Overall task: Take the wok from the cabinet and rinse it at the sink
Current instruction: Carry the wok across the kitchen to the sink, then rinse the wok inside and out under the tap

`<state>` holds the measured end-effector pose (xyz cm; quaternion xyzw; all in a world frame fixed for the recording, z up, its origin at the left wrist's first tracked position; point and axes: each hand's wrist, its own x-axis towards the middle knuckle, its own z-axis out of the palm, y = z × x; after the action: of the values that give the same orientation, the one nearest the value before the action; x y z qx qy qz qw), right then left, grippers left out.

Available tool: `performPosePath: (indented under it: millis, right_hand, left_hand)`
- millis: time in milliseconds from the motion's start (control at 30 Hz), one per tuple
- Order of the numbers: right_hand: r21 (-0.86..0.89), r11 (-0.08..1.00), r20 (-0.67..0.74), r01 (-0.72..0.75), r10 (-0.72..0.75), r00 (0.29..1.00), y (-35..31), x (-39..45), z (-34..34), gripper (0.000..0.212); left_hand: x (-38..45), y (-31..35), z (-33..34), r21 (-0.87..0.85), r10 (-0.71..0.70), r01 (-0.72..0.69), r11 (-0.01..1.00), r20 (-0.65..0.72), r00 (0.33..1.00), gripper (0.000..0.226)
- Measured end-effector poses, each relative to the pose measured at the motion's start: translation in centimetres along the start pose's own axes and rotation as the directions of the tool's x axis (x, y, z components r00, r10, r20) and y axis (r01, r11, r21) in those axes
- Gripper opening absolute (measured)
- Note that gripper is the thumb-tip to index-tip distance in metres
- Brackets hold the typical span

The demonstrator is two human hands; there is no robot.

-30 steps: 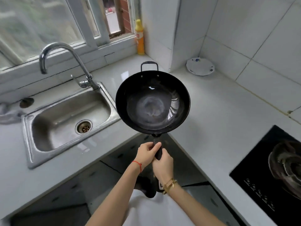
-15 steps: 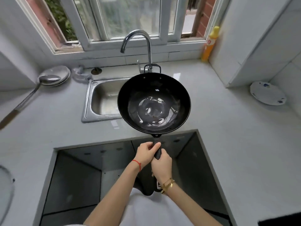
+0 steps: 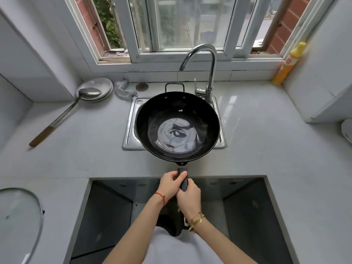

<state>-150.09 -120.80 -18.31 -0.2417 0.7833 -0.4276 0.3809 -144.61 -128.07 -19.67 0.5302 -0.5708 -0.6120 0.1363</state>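
Bottom center of the frame: both arms are reaching forward. The left hand (image 3: 170,184) and the right hand (image 3: 189,197) are both wrapping the black handle (image 3: 183,179), fingers clenched around it, left hand a bit further up toward the pan, right hand just behind and touching it. A glass lid (image 3: 19,216) is lying on the counter (image 3: 266,149) at lower left.

Center of the frame: the wok (image 3: 178,126) is being held level, open side up, covering most of the sink (image 3: 131,130). Whether it is hovering or resting on the sink rim is not clear. Its inside is looking shiny; cannot tell if wet or just reflecting.

Further back, upper center: the tap (image 3: 206,60) is curving over the wok's far right edge, lever (image 3: 199,90) at its base, no water running. At left a ladle (image 3: 62,115) is resting in a metal plate (image 3: 95,89). A yellow bottle (image 3: 288,63) is standing at upper right by the window (image 3: 181,25).

Step, as I'm judging it: wok is out of the cabinet and being positioned at the sink; rinsing not yet started. Next move is likely calling for one hand to let go and work the tap lever while the other is keeping the wok steady under the spout.
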Motion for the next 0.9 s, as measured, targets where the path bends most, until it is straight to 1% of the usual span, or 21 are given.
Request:
performPosePath:
  millis: [100,233,367,500,667,900]
  right_hand:
    - [-0.006,1.0,-0.009,0.0,0.0,1.0,-1.4,1.9,2.2,0.01]
    - [-0.025,1.0,-0.02,-0.001,0.0,1.0,-3.2,4.6,4.8,0.008]
    - [-0.057,0.998,-0.027,-0.001,-0.001,1.0,-4.4,7.0,6.5,0.007]
    - [-0.057,0.998,-0.043,-0.008,0.005,0.999,-4.9,8.7,7.5,0.008]
    - [-0.065,0.998,-0.042,-0.023,0.021,0.999,-4.6,10.2,8.0,0.007]
    - [-0.097,0.995,-0.032,-0.022,0.019,0.999,-4.0,10.9,7.8,0.009]
  left_hand:
    - [2.4,0.3,-2.2,-0.018,-0.011,0.011,1.0,0.002,1.0,0.031]
    - [6.0,0.7,-4.8,-0.029,-0.01,0.01,1.0,0.005,1.0,0.023]
    - [9.1,0.9,-6.3,-0.013,-0.009,0.009,1.0,0.019,1.0,0.026]
    - [10.9,1.4,-7.0,-0.005,-0.015,0.016,1.0,0.042,0.999,0.03]
    - [12.2,1.7,-7.2,-0.009,-0.042,0.043,0.999,0.073,0.996,0.023]
    - [12.6,1.1,-6.7,-0.032,-0.066,0.069,0.997,0.079,0.995,0.023]
